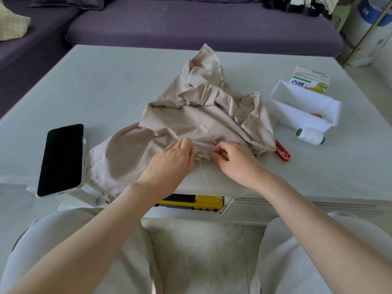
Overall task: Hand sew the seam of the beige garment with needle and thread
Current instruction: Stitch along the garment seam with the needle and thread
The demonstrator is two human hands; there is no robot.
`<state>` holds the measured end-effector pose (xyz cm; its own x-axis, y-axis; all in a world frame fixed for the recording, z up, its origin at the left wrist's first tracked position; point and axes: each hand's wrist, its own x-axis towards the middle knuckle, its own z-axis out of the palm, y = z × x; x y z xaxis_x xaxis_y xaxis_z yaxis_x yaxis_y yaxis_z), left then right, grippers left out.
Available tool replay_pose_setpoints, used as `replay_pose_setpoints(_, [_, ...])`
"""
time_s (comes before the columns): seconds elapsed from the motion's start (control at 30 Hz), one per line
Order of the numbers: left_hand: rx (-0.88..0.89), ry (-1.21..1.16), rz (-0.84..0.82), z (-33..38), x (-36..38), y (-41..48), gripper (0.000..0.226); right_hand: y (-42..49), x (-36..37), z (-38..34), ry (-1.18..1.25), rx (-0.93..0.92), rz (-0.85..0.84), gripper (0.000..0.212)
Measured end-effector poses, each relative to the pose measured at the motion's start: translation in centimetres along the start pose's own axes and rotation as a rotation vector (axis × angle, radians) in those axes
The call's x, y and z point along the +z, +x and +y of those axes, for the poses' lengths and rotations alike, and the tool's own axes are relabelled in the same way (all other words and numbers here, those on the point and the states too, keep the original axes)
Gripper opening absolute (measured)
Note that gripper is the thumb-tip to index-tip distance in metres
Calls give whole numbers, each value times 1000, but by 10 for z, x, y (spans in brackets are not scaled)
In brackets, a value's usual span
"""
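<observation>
The beige garment (191, 115) lies crumpled on the pale table (110, 85), its near edge at the table's front. My left hand (174, 160) pinches the fabric at the seam. A short way to the right, my right hand (233, 159) has its fingers curled at the same seam, pinching a thin needle (209, 148) that lies along the fabric between the hands. A white thread (206, 179) hangs from the seam and loops down over the table's front edge toward my right wrist.
A black phone (61, 160) leans on a white stand at the left. At the right stand a white box (305, 105), a white thread spool (310, 135), a drink carton (309, 80) and a red tool (283, 153). A purple sofa (191, 24) lies behind.
</observation>
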<state>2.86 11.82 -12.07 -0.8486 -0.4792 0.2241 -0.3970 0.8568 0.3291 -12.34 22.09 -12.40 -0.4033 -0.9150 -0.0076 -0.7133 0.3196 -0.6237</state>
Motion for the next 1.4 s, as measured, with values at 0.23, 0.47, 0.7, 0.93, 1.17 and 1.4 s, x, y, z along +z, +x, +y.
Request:
replay_pose_setpoints(0.23, [-71, -27, -63, 1, -3, 1, 13, -5, 0, -5, 14, -78, -69, 28])
replay_pose_setpoints(0.47, [-4, -10, -150, 1, -4, -3, 21, -4, 4, 0, 45, -85, 5, 15])
replay_pose_setpoints(0.7, [18, -73, -32, -2, -2, -2, 8, -3, 0, 1, 119, 4, -62, 18])
replay_pose_setpoints(0.93, [35, -90, -66, 1, -4, -2, 9, -2, -9, 0, 208, 103, 106, 26])
replay_pose_setpoints(1.17, [-118, -114, -182, 4, -3, -1, 24, -2, -1, 0, 162, -18, 103, 14])
replay_pose_setpoints(1.4, [-51, -76, -163, 3, -9, -6, 10, -7, -8, 0, 165, -37, 7, 16])
